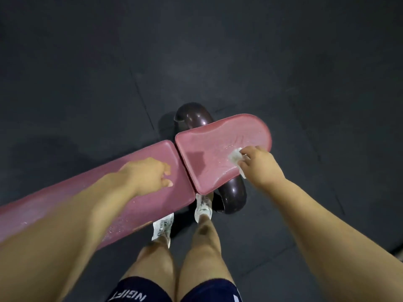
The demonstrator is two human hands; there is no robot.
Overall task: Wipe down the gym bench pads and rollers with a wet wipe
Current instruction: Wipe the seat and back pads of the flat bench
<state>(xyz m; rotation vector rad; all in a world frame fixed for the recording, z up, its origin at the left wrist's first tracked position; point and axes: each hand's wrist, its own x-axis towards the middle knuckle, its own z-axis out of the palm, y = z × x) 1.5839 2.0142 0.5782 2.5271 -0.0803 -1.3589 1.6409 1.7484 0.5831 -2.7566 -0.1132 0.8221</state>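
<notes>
A pink gym bench runs from the lower left to the centre right. Its long back pad (65,197) meets the shorter rounded seat pad (213,144) at a narrow gap. My right hand (261,164) pinches a white wet wipe (236,155) against the seat pad's right part, where wet streaks shine. My left hand (148,173) rests on the back pad near the gap, fingers loosely curled, holding nothing. A dark brown roller (196,115) sticks out behind the seat pad, and its other end (234,192) shows under the pad's near edge.
Dark rubber floor tiles (218,51) surround the bench on all sides. My legs and white shoes (204,205) stand close to the bench's near side, next to the roller.
</notes>
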